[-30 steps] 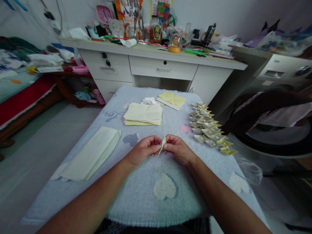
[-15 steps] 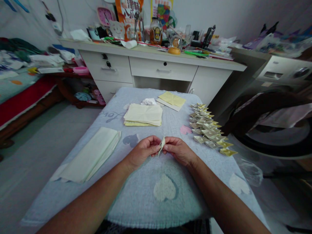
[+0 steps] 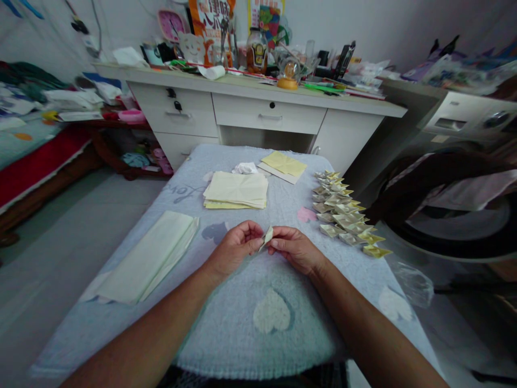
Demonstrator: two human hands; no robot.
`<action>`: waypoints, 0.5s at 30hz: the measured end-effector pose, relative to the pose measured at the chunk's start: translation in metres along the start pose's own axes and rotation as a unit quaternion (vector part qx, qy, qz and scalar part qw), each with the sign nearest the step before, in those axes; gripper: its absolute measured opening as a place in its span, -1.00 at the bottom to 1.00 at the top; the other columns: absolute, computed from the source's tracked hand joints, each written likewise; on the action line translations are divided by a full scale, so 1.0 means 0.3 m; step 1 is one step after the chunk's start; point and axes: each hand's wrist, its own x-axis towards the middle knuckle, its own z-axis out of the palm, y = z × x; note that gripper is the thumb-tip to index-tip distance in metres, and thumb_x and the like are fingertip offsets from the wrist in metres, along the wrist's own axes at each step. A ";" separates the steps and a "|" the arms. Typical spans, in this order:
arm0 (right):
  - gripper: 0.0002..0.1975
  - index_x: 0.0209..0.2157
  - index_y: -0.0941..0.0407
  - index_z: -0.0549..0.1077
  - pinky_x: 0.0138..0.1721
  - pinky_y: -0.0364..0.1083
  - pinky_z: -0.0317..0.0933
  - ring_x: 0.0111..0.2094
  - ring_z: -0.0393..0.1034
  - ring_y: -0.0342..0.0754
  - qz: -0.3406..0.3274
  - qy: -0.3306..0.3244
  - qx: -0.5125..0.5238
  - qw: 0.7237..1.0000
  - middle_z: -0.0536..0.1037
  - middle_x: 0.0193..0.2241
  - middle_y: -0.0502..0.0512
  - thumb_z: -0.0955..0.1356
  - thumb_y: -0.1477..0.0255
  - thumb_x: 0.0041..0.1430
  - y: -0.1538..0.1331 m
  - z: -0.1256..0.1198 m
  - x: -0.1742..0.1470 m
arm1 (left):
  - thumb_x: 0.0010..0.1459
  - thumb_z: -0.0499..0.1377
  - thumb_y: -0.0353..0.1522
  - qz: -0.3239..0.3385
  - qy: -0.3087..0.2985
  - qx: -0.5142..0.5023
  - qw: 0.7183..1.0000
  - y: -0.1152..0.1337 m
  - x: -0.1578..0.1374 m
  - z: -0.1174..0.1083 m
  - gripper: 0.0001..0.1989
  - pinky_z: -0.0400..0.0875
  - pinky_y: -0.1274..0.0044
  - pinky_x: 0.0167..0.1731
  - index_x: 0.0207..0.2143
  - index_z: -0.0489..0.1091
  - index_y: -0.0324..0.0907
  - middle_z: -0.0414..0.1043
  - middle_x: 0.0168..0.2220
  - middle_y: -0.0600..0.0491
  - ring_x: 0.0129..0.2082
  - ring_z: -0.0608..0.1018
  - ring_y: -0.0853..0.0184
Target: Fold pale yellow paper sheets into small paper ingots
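A small piece of folded paper (image 3: pixel 267 236), pale and pointed, is pinched between my two hands above the middle of the table. My left hand (image 3: pixel 238 245) grips its left side with thumb and fingers. From the other side my right hand (image 3: pixel 294 248) pinches it between thumb and forefinger. Its lower part is partly hidden by my fingers. Beyond my hands lies a stack of cream and yellow paper sheets (image 3: pixel 236 188). To the right stand rows of folded paper boats (image 3: pixel 341 207), with a yellow paper boat (image 3: pixel 376 251) nearest me.
Long folded pale sheets (image 3: pixel 149 258) lie at the left on the cloth-covered table (image 3: pixel 226 328). Yellow sheets (image 3: pixel 285 163) and a crumpled white tissue (image 3: pixel 245 168) lie farther back. Behind is a cluttered desk (image 3: pixel 266 110); a washing machine (image 3: pixel 456 178) stands at right.
The folded paper has tilted a little more to the right at its top between my fingers. My left hand has shifted slightly up and left. The view has moved slightly.
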 end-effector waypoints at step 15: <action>-0.78 -0.37 0.15 0.57 -0.35 -0.20 0.18 -0.48 0.29 -0.22 0.009 0.015 -0.017 1.000 0.49 -0.50 -0.02 0.51 0.31 -0.05 0.003 0.000 0.000 | 0.05 0.25 -0.39 0.107 0.041 0.075 0.991 -0.024 -0.001 0.000 -0.72 0.30 0.56 -0.30 -0.19 0.27 -0.13 0.34 -0.32 0.11 -0.31 0.41 0.40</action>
